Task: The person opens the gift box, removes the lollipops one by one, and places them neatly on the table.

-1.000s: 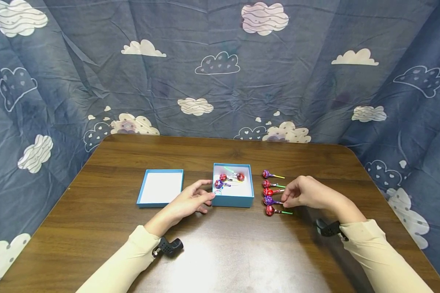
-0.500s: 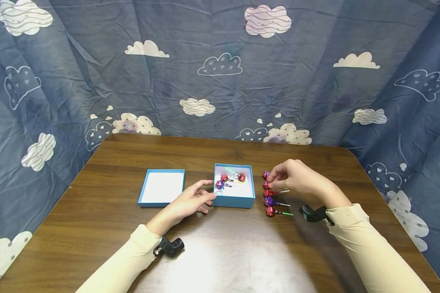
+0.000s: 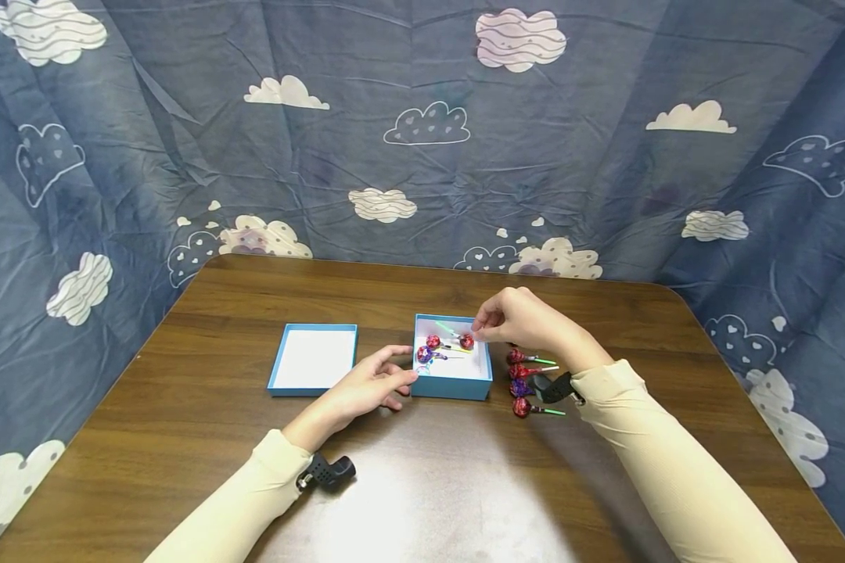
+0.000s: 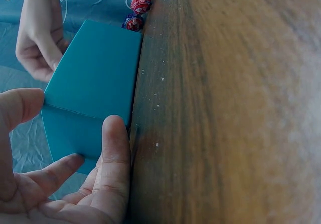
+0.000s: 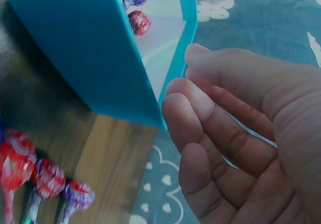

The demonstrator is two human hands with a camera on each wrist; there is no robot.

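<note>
From the head view I see the blue box [image 3: 454, 389] on the table [image 3: 183, 375], lollipops [image 3: 467, 342] inside, a lid [image 3: 313, 358] at its nine o'clock. The left hand [image 3: 368, 381] is at its eight, the right hand [image 3: 517, 319] at its two; a row of lollipops [image 3: 519, 372] lies at three to four.

In the left wrist view, the left hand's fingers, spread apart, rest against the box's corner.

In the right wrist view, the right hand's fingers bend loosely around nothing; the box sits at its ten o'clock. Whether they touch, I can't tell.
</note>
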